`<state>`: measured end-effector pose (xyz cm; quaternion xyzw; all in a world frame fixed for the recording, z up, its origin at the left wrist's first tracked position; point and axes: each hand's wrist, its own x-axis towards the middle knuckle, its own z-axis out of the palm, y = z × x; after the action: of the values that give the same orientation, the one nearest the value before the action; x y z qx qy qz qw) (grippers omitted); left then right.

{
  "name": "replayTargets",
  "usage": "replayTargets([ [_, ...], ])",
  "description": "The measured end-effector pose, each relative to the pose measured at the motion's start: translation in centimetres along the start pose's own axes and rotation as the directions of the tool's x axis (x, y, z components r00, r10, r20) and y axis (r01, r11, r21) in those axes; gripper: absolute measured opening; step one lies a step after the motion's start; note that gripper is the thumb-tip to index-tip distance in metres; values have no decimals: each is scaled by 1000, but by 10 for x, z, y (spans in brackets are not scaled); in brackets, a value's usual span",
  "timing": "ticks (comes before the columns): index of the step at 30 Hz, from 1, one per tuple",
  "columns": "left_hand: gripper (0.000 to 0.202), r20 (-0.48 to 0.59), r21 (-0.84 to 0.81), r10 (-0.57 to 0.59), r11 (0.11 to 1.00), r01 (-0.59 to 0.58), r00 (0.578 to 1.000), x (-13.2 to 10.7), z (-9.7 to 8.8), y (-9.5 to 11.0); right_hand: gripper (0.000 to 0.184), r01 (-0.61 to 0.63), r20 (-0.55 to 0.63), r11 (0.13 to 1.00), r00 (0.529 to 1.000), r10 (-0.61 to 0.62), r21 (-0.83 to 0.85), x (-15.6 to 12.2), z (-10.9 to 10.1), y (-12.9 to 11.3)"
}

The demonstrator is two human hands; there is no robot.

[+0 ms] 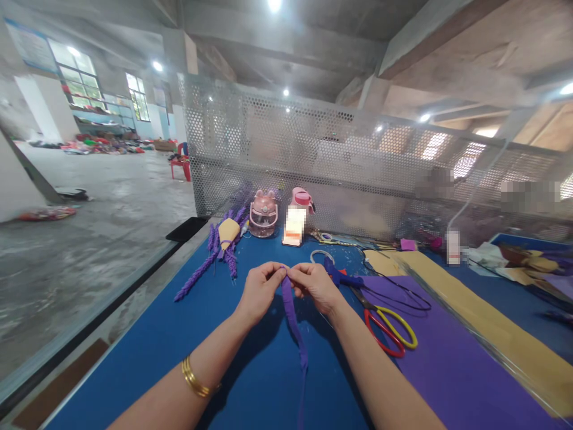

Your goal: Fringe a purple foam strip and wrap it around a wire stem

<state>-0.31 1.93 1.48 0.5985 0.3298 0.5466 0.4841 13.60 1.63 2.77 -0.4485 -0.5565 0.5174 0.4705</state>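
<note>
Both hands meet above the middle of a blue table (179, 358). My left hand (263, 289) pinches the top end of a purple strip (290, 316) between thumb and fingertips. Close against it, my right hand (316, 286) pinches the same end from the other side. The strip hangs down toward me and narrows to a thin tail. Beyond my right hand lies a dark blue glue gun (340, 275) with a cable. Scissors (389, 328) with red and yellow handles rest on a purple sheet (447, 346).
Purple braided flower stems (197, 278) with a tan piece (228, 232) lie at the back left. A pink bottle (263, 215) and a lit phone (293, 227) stand before a perforated metal screen (268, 137). Tan sheets (483, 310) stretch along the right.
</note>
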Motion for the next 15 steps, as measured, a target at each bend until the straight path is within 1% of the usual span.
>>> replayTargets([
  [5, 20, -35, 66, 23, 998, -20, 999, 1, -1, -5, 29, 57, -73, 998, 996, -59, -33, 0, 8, 0],
  [8, 20, -60, 75, 23, 997, -18, 998, 1, -1, -6, 28, 78, -108, 996, 991, -82, -42, 0, 13, 1],
  [12, 22, -92, 60, 11, 998, -5, 996, 0, 0, -2, 25, 90, -146, 995, 985, -95, -41, 0, 14, 2],
  [15, 22, -89, 6, -13, 1000, 13, 996, 0, 2, -1, 24, 80, -168, 996, 982, -84, -31, 1, 13, 2],
])
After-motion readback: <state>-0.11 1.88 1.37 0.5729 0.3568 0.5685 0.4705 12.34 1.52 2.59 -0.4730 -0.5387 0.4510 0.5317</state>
